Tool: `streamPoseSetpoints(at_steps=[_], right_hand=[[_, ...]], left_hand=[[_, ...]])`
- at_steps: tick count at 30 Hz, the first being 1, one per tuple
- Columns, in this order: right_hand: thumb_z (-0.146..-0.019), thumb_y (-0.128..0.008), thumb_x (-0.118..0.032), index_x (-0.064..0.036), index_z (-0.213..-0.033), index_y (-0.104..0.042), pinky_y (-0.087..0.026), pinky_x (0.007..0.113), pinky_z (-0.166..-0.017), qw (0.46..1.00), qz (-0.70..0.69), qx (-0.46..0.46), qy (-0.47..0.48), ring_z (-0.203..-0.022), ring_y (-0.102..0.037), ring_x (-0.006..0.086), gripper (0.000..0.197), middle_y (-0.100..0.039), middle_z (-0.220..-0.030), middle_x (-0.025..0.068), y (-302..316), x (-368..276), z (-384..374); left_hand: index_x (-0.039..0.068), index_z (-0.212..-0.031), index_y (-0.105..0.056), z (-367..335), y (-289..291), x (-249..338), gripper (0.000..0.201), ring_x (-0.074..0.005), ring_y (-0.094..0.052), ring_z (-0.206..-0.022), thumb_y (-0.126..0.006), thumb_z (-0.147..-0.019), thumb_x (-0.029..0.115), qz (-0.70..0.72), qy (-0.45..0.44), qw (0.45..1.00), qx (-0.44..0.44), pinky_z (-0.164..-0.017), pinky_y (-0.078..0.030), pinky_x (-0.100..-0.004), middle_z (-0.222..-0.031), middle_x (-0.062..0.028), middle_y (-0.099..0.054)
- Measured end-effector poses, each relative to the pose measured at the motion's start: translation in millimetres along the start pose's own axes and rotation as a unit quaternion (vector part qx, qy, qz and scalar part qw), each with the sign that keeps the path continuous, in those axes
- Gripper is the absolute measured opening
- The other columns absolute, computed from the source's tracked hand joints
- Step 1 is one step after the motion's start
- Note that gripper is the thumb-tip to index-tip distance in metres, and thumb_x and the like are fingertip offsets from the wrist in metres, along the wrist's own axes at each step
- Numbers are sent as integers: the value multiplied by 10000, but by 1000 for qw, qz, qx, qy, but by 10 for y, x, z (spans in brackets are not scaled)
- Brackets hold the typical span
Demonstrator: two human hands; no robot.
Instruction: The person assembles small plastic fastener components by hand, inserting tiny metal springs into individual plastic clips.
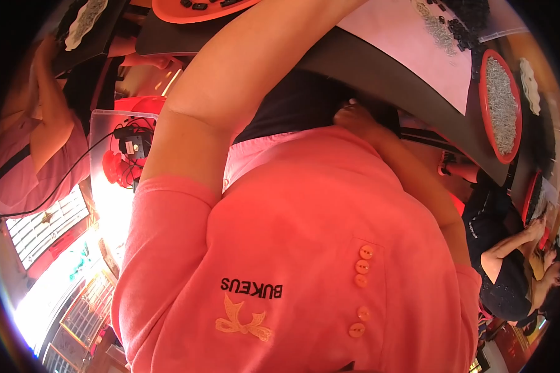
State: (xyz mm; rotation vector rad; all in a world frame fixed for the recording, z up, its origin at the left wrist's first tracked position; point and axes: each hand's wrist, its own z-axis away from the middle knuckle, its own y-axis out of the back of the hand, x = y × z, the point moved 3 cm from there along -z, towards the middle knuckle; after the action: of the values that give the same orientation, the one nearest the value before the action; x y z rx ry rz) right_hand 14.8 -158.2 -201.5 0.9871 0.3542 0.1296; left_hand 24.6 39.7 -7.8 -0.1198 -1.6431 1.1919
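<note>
My left forearm [255, 62] reaches up and to the right over the dark table, and its hand lies beyond the upper edge. Low in my lap, beside the table's near edge, rests my right hand [353, 116]; its fingers look curled, and what they may hold is hidden. A pale pink sheet [410, 53] covers part of the dark table [379, 68]. On the sheet lie small silvery pieces [440, 36] and small black pieces [459, 34]. To their right stands an orange-red oval tray [484, 102] heaped with thin silvery pieces [501, 99].
Another orange tray [174, 15] with black pieces sits at the top left. A clear plastic box [99, 133] with a black device and cables [132, 146] is left of my arm. Other people work at the far left [43, 161] and far right [504, 267].
</note>
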Motion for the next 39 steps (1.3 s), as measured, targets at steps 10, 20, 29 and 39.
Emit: streamPoseSetpoints(at_steps=[10, 20, 29, 39], right_hand=[[-840, -454, -234, -85, -707, -671, -351, 482, -1018, 990, 71, 61, -102, -933, -595, 267, 294, -658, -838, 150, -168, -26, -85], [-769, -511, -272, -73, -921, -714, -446, 429, -891, 1000, 2, 0, 1, -969, -613, 291, 323, -661, -1002, 166, -982, 558, -722], [-843, -494, -232, -36, -1020, -654, -454, 391, -872, 915, -383, -10, -128, -1032, -594, 311, 310, -636, -1057, 187, -218, -80, 211], [-794, -642, -99, -38, -850, -657, -462, 250, -589, 877, -424, 225, -22, -619, -591, 92, 84, -639, -727, 19, 1945, -205, 1407]], left_hand=[[-61, -922, -532, 29, 37, -7, 125, -273, -541, -750, -490, -908, 56, -20, 11, 999, 24, -697, -464, -382, -822, -139, -544], [-42, -922, -563, -46, 134, -125, 144, -279, -563, -741, -493, -909, 83, -62, 23, 996, 54, -681, -474, -385, -802, -130, -568], [0, -851, -566, -160, 163, -37, 140, -267, -571, -724, -506, -914, 109, -40, 17, 999, 12, -691, -477, -378, -760, -110, -573], [-9, -861, -566, -72, 230, 14, 139, -271, -571, -720, -504, -911, 105, -27, 19, 998, 54, -677, -475, -384, -769, -111, -573]])
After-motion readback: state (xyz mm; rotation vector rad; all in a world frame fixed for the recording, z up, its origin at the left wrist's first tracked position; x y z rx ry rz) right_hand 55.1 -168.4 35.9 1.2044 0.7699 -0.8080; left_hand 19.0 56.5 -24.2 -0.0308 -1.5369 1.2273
